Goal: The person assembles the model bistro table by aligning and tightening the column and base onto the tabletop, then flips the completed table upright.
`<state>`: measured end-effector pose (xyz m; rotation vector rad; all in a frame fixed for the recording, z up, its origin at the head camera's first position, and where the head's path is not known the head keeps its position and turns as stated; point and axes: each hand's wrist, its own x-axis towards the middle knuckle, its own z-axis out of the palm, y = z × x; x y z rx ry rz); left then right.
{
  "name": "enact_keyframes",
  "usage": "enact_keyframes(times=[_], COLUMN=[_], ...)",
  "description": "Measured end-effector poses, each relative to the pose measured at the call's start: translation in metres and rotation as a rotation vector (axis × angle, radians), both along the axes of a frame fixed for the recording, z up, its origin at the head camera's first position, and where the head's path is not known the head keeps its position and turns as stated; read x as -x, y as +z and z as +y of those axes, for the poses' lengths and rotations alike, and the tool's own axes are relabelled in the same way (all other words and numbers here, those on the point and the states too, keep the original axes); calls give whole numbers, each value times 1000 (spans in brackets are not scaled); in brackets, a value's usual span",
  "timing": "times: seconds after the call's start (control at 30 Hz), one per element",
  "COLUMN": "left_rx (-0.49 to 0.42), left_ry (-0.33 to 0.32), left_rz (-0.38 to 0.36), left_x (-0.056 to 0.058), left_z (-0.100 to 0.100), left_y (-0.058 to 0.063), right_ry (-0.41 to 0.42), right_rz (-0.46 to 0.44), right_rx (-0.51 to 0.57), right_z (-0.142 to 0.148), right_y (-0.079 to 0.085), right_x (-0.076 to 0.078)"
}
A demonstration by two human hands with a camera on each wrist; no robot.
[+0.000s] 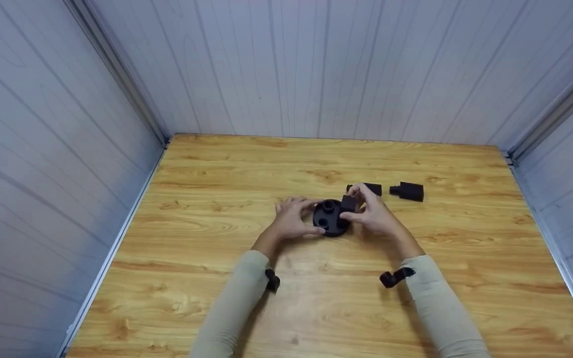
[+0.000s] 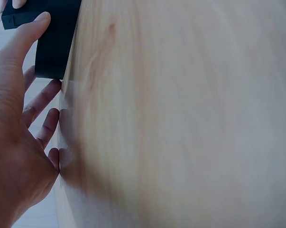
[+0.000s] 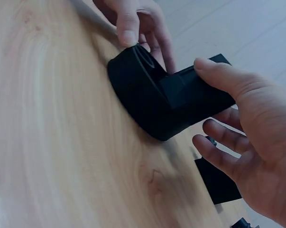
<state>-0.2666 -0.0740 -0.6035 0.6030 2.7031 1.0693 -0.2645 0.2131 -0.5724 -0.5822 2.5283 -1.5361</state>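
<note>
A round black base (image 1: 332, 229) with raised round sockets on top rests on the wooden table. My left hand (image 1: 291, 220) holds it from the left, thumb on the near rim and fingers at the far side. Between thumb and fingers, my right hand (image 1: 377, 215) pinches a black rectangular block (image 1: 349, 202). In the right wrist view the block (image 3: 197, 90) stands upright against the top of the base (image 3: 131, 90), at its right side. Whether its lower end sits in a socket is hidden. The left wrist view catches the base's side wall (image 2: 52, 59) beside the left thumb.
Two more black blocks lie on the table (image 1: 316, 308) beyond and to the right of my right hand. The farther-right block (image 1: 411, 191) has a narrow stem pointing left; the other block (image 1: 375, 189) is partly covered by my fingers. Pale panel walls (image 1: 296, 69) enclose the table.
</note>
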Motion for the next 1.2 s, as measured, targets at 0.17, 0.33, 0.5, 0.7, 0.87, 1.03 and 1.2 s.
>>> enact_keyframes(times=[0.17, 0.33, 0.5, 0.7, 0.87, 1.03, 1.2], left_rx=[-11, -20, -17, -7, -14, -18, -8], left_ry=[-4, -6, 2, -2, -1, -1, 4], left_rz=[3, 3, -5, -10, -7, -11, -4], left_x=[-2, -3, -2, -3, -3, -3, -2], left_z=[0, 0, -1, 0, 0, 1, 0], left_y=[1, 2, 3, 3, 2, 2, 1], right_ry=[46, 180, 191, 85, 45, 114, 215], right_rz=[-24, 8, 32, 50, 56, 32, 11], right_rx=[34, 88, 51, -47, -72, -33, 80], right_z=[3, 9, 9, 7, 3, 8, 17], right_y=[1, 6, 9, 3, -2, -1, 4], right_x=[-2, -3, -1, -1, -4, -6, -6])
